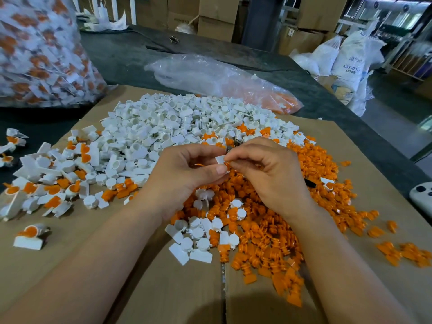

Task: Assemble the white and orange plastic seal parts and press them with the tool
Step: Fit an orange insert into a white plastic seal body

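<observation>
i see my left grip [187, 169] pinching a white part [219, 159], my right grip [264, 169] pinching an orange part [228, 163] against it, above the orange pile [268, 230] on the cardboard [163, 288].

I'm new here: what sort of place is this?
Probably a factory or warehouse: heaps of white plastic seal parts and orange plastic seal parts, stacked brown cardboard boxes, white sacks behind.

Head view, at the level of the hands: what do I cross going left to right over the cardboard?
Assembled white-and-orange seals → loose white parts → left hand → white part pinched between both hands → right hand → orange parts → white device at the frame's edge.
</observation>
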The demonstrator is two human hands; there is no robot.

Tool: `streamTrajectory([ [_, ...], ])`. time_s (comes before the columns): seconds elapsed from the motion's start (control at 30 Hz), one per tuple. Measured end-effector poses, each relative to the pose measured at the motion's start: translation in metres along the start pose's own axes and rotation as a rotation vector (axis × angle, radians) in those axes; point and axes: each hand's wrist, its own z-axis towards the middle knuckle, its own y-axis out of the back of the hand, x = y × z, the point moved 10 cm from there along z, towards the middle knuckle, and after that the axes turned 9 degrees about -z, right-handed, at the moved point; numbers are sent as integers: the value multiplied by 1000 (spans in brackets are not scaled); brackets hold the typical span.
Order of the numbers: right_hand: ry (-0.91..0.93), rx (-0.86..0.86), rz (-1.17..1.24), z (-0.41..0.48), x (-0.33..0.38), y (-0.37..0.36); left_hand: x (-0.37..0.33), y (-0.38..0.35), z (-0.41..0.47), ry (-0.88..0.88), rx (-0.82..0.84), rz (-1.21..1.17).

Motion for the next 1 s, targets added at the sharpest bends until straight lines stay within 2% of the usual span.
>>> streamTrajectory([
  [0.33,178,-100,-85,-2,17,8,7,-1,-1,79,-5,-149],
  [0.43,182,-87,-73,-2,16,7,8,1,0,68,-10,-137],
  [0.57,70,-34,32,-1,7,2,6,3,0,45,-26,-64],
  [0.8,-173,31,305,-2,-9,-6,-11,6,-4,-105,-91,130],
  [1.0,-212,58,329,-3,-11,-12,-16,13,-6,-146,-160,206],
])
